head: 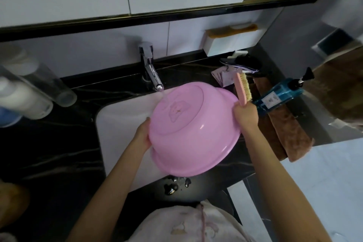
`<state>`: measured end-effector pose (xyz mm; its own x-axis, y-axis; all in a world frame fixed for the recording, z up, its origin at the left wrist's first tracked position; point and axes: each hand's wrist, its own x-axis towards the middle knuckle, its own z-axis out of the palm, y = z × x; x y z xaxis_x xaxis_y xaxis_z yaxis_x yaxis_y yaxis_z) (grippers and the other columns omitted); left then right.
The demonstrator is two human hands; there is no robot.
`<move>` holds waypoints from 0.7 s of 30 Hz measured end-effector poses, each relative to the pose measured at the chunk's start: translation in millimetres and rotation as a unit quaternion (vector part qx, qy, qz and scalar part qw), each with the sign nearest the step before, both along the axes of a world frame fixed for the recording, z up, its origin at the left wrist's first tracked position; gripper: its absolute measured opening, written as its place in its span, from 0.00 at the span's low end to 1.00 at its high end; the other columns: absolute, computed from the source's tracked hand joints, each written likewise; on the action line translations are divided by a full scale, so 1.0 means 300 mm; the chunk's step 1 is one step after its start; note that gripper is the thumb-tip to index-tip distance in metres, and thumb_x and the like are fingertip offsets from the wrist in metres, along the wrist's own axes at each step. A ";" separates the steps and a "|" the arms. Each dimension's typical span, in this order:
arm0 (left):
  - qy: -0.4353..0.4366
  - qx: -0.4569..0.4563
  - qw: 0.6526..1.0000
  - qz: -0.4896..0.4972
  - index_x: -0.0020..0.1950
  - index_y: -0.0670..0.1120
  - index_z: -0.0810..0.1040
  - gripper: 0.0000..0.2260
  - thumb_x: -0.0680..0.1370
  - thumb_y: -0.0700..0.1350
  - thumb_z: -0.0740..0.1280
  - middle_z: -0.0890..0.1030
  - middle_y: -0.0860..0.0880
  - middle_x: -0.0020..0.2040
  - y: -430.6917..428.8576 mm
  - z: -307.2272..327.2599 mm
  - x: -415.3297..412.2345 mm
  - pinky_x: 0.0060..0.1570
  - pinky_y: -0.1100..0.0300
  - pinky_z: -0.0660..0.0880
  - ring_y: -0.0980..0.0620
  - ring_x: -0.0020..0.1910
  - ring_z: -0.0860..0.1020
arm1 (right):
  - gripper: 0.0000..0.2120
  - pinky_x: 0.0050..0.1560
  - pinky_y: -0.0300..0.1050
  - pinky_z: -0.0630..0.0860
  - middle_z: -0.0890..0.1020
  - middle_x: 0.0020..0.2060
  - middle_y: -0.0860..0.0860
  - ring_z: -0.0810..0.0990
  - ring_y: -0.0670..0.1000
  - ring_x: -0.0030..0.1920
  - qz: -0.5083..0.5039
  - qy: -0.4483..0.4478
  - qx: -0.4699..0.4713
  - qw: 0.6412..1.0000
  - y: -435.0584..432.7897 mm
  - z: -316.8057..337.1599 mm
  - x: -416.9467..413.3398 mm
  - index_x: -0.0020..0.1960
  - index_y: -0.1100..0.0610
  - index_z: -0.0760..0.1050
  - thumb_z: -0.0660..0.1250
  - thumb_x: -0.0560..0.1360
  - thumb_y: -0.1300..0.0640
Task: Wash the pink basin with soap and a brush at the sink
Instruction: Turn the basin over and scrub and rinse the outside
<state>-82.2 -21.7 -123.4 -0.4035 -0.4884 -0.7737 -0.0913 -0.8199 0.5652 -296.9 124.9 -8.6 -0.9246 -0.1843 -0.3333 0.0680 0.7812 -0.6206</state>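
**Over the sink: pink basin turned bottom-up under the tap**

Above the white sink (117, 122), the pink basin (188, 129) is held upside down and tilted, its base facing up toward the camera and its rim hanging low at the near side. Water runs from the chrome faucet (151, 72) onto the far left part of the base. The left hand (142, 133) grips the basin's left edge, fingers curled under the rim and thumb on the outer wall. The right hand (246, 114) is closed around the handle of the pink brush (242, 90), which stands upright with pale bristles facing right, and this hand also presses against the basin's right side. Just right of the brush, a blue pump bottle (282, 92) stands on a brown towel (284, 133) spread on the dark counter (49, 153). Water drops (174, 184) lie on the counter's near edge below the basin. Clear and white containers (33, 92) sit on the counter at far left.
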 end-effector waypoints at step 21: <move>-0.211 -0.143 0.911 0.325 0.55 0.40 0.78 0.12 0.79 0.48 0.63 0.79 0.44 0.53 0.237 0.185 0.348 0.59 0.53 0.72 0.47 0.54 0.76 | 0.39 0.64 0.57 0.68 0.78 0.56 0.56 0.75 0.58 0.56 0.164 -0.407 -0.046 0.898 -0.195 -0.235 0.012 0.61 0.54 0.72 0.73 0.59 0.32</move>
